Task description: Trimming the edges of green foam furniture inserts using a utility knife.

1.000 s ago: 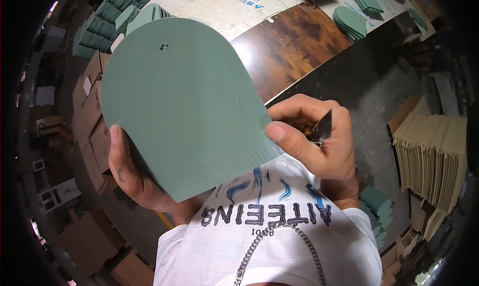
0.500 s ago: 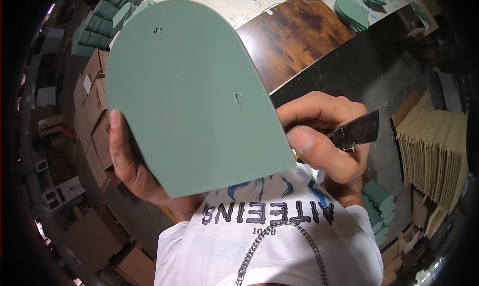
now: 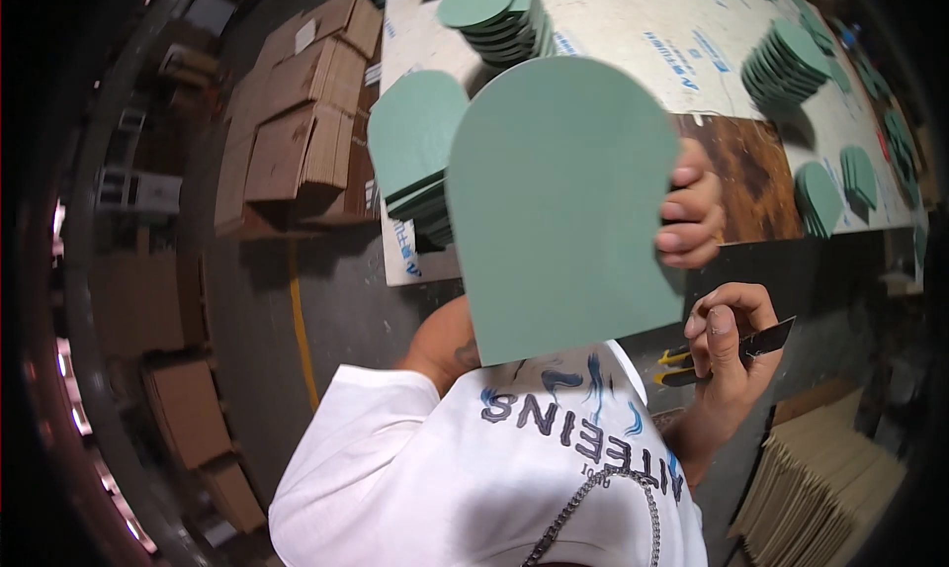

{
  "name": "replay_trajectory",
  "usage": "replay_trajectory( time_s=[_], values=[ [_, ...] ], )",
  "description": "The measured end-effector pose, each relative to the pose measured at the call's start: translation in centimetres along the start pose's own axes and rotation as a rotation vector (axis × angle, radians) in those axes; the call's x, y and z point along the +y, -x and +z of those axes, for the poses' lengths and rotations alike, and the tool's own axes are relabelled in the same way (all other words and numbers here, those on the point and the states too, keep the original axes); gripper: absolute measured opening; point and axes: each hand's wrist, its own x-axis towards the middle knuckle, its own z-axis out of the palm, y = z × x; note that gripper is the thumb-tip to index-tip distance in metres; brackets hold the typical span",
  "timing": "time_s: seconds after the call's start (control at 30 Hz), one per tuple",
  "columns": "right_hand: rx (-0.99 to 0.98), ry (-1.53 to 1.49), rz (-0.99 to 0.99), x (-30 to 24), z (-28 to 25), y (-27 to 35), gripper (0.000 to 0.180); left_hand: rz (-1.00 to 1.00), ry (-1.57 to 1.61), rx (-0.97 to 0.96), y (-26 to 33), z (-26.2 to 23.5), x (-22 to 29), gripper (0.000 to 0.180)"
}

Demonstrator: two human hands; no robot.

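Observation:
A flat green arch-shaped board [image 3: 563,211], rounded at the far end and straight at the near end, is held up in front of my chest. My left hand [image 3: 694,211] reaches behind it, and its fingers curl round the right edge; palm and thumb are hidden. Just off the board's lower right corner, my right hand [image 3: 736,335] is closed on a slim black-and-yellow hand tool [image 3: 769,340]. A flat black end sticks out on one side of that hand, and yellow-tipped parts on the other. Its exact kind cannot be made out.
Similar green boards stand in stacks on a white-covered table [image 3: 633,33]: one stack [image 3: 420,142] beside the held board, another [image 3: 786,68] farther right. A brown marbled panel [image 3: 756,176] lies there too. Cardboard bundles [image 3: 301,122] stand left, tan sheets [image 3: 816,468] lower right.
The board has moved right; its two scuffed spots no longer show. My left hand has gone from its left edge to its right edge. My right hand has come off the board, keeping the tool.

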Motion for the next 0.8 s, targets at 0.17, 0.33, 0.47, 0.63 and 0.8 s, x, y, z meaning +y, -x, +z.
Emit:
replay_trajectory(
  time_s=[0.17,0.33,0.47,0.63,0.8],
  values=[
    [-0.122,-0.092,-0.006,2.2,-0.8,-0.3,0.028,0.037,-0.005,0.002,-0.6,0.4,-0.2,0.046],
    [-0.072,-0.074,0.075,1.5,1.2,-0.7,0.034,0.054,-0.012,-0.004,-0.7,0.3,0.3,0.046],
    [-0.05,-0.099,0.173,1.2,2.9,-0.2,0.037,0.075,-0.019,-0.017,-0.4,0.4,0.9,0.046],
    [-0.172,-0.087,0.139,1.5,4.1,-0.9,0.041,0.096,-0.038,-0.037,0.2,0.9,1.7,0.047],
    [-0.172,0.042,0.112,1.4,6.0,-1.3,0.038,0.112,-0.065,-0.048,0.5,1.2,2.6,0.047]
  ],
)
